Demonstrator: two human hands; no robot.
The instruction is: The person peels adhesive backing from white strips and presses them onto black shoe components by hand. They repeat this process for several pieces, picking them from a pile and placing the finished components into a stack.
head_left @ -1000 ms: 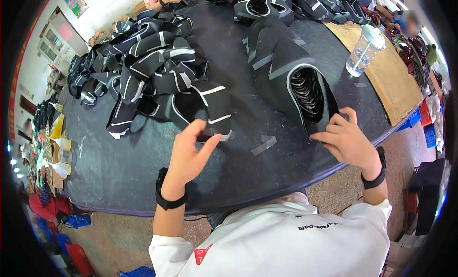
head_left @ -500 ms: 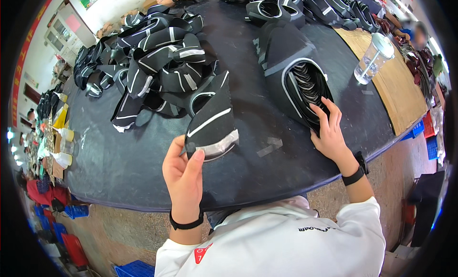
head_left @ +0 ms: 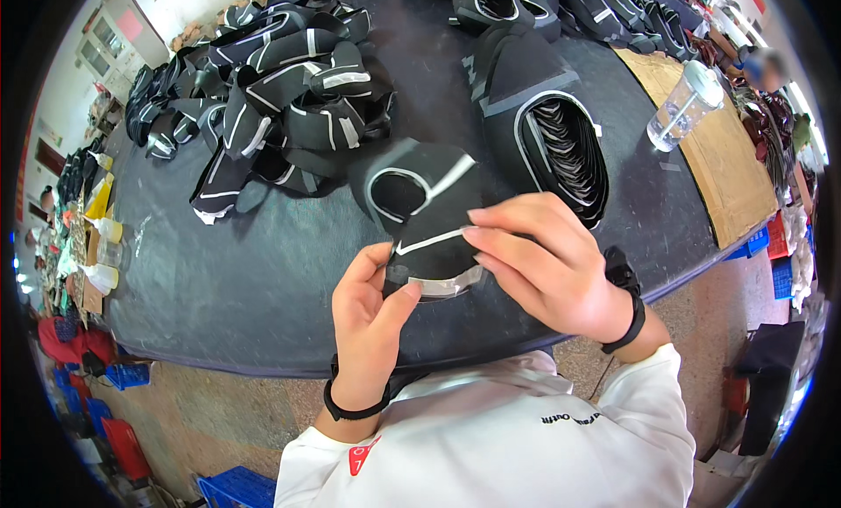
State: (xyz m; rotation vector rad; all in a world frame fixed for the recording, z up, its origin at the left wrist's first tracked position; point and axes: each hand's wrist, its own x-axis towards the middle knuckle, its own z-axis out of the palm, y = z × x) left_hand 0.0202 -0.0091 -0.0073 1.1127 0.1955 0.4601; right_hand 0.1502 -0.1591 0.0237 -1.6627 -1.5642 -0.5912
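Observation:
A black shoe upper (head_left: 436, 261) with white strips and a shiny tape band along its near edge is held above the table. My left hand (head_left: 368, 324) is closed on its near-left edge, thumb on the tape band. On the right side, my right hand (head_left: 561, 271) pinches the upper with its fingertips at the end of a white strip. Behind it, the piece's rounded opening, ringed in white, faces up. To the right lies a nested stack of black uppers (head_left: 526, 83), which no hand touches.
A loose heap of black uppers (head_left: 307, 88) covers the table's left back. More uppers (head_left: 504, 4) lie at the far edge. A clear lidded cup (head_left: 679, 114) stands beside a cardboard sheet (head_left: 731, 171) on the right. Glue bottles (head_left: 101, 278) line the left side.
My right hand has left the nested stack and come over to the upper in my left hand. That upper has shifted right and turned, with its round opening now seen.

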